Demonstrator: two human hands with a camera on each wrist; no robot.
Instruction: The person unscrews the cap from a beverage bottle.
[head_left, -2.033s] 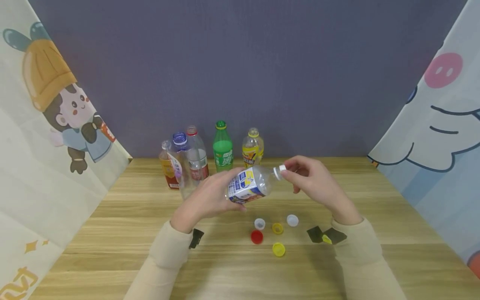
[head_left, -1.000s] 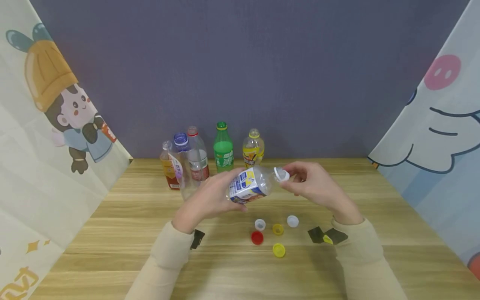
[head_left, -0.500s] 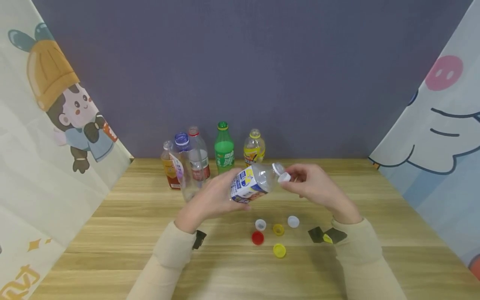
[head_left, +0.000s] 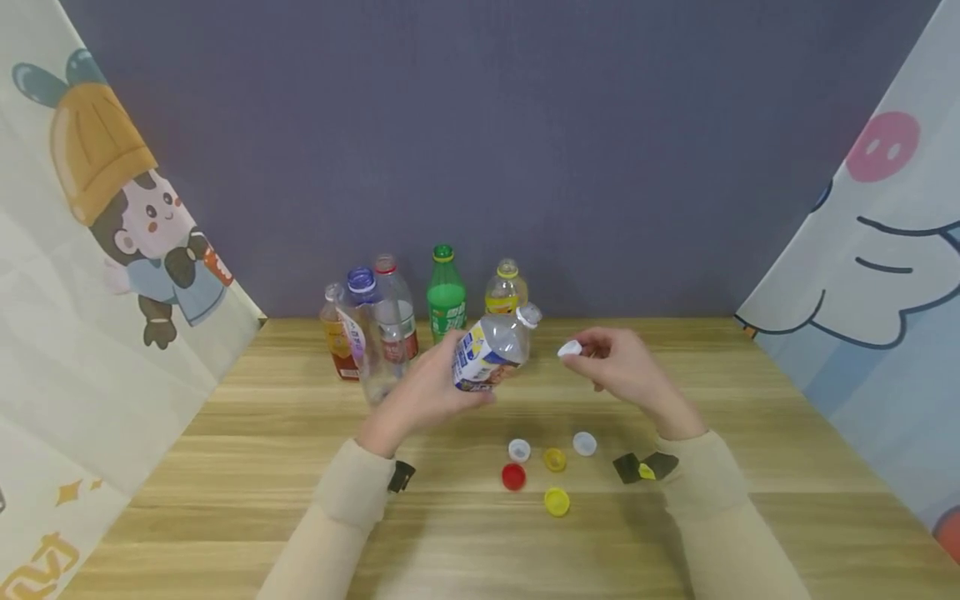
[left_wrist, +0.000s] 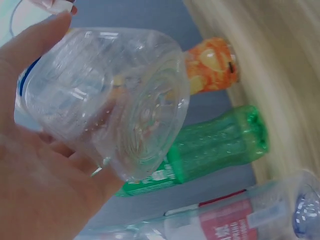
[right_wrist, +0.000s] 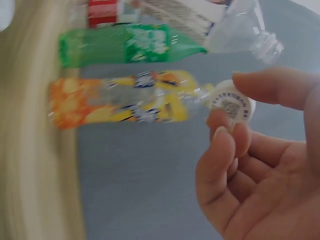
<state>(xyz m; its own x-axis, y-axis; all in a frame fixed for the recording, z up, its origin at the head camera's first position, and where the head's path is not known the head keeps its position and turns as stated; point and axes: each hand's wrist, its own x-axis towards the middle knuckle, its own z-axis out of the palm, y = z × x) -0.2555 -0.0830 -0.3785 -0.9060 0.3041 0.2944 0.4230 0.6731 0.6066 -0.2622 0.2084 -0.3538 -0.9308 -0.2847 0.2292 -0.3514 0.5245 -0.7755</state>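
Observation:
My left hand (head_left: 431, 383) grips a clear plastic bottle (head_left: 491, 350) with a blue, white and yellow label, tilted with its open neck up to the right. Its ridged base faces the camera in the left wrist view. Between thumb and fingers, my right hand (head_left: 626, 367) pinches a white bottle cap (head_left: 569, 349), apart from the bottle's neck. The right wrist view shows printing on the cap's face. Below the hands lie loose caps on the wooden table: two white, a red cap (head_left: 513, 477) and two yellow, one being the front yellow cap (head_left: 557, 502).
Uncapped bottles stand along the back: a green bottle (head_left: 447, 292), a yellow-labelled bottle (head_left: 506, 287), a red-labelled bottle (head_left: 396, 312), a blue-necked bottle (head_left: 363, 325) and an amber bottle (head_left: 339, 337). A dark grey panel (head_left: 480, 150) rises behind the table (head_left: 225, 492).
The white cap has come off the bottle's neck in my right hand. My left hand has tilted the bottle more upright and drawn it left, widening the gap.

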